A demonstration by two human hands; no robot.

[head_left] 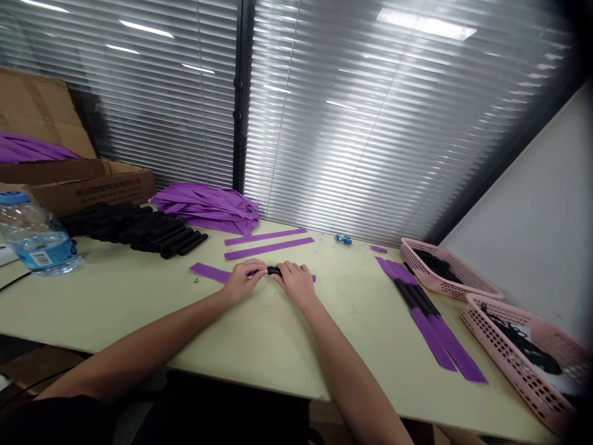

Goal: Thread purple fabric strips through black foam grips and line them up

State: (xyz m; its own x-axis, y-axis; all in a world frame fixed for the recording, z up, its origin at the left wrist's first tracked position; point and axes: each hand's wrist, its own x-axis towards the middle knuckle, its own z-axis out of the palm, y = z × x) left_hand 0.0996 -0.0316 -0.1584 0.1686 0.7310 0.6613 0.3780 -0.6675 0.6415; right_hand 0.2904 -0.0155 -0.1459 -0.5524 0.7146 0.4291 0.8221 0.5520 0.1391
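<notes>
At the desk's [259,346] middle, the left hand [241,282] pinches a purple strap [208,272]; the right hand [296,284] grips a black tube [273,271]. Both seem light, the strap limp, best held near its end.

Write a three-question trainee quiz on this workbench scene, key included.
1. Multiple choice: What are the left hand and right hand holding?
A) Scissors
B) A black piece and a purple strip
C) A cup

2. True or false: The plastic bottle stands to the left of the pile of black tubes.

3. Count: How many pink baskets stand at the right side of the table?

Key: 1. B; 2. True; 3. Two
</notes>
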